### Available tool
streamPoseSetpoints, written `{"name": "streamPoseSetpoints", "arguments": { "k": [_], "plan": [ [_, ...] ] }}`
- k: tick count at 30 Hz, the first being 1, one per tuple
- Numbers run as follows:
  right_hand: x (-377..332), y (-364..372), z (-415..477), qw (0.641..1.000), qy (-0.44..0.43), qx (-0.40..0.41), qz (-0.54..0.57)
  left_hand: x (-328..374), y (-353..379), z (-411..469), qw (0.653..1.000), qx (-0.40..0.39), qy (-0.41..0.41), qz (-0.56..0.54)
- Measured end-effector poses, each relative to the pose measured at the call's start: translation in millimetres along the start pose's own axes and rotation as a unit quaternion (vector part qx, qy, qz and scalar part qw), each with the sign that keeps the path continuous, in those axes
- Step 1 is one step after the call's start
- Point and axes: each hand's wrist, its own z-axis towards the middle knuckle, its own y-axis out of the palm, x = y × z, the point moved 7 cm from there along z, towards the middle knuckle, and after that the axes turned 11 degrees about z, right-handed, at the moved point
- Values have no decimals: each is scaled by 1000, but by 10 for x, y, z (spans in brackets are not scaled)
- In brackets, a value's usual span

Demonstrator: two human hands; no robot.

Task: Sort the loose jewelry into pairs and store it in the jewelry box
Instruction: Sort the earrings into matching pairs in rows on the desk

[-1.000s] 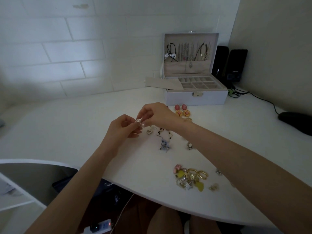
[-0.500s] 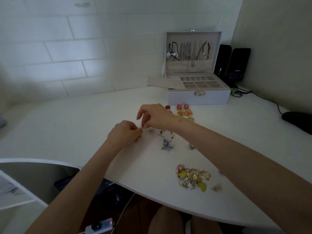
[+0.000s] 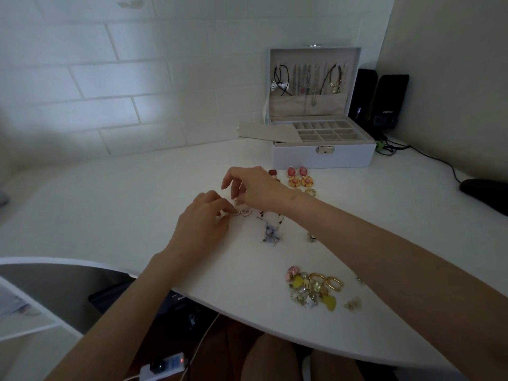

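A: Head view, and both hands are working mid-desk. Left hand (image 3: 203, 218) has its fingertips bunched tight on a pearly earring (image 3: 235, 214), right down on the white desk (image 3: 123, 204).

B: And touching that one, a pearl-edged heart earring (image 3: 246, 213) lies flat on the desk!

A: Right hand (image 3: 258, 188) hovers just above them, index finger lifted, the others curled downward. Thumb and fingertip sit close over a tiny glint; whether they grip anything, I can't tell.

B: Jewelry box (image 3: 324, 159) stands open at the back, near the wall, necklaces (image 3: 308, 81) hanging in its lid, tray compartments showing.

A: Just in front of it, pink and orange earrings (image 3: 299, 177) sit paired up. Nearer the desk edge, a loose pile (image 3: 313, 287) of gold and yellow pieces, well apart from the hands.
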Motion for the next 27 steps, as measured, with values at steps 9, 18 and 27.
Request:
{"name": "streamPoseSetpoints", "arguments": {
  "k": [9, 18, 27],
  "plan": [
    [-30, -137, -249, 976, 2, 7, -216, 64, 41, -23, 1000, -7, -1, -24],
    [-8, -136, -361, 982, -8, 6, -190, 95, 70, -56, 999, -26, -41, -23],
    [20, -209, -368, 988, -2, 29, -150, 88, 70, -64, 998, -23, -44, -25]
  ]
}}
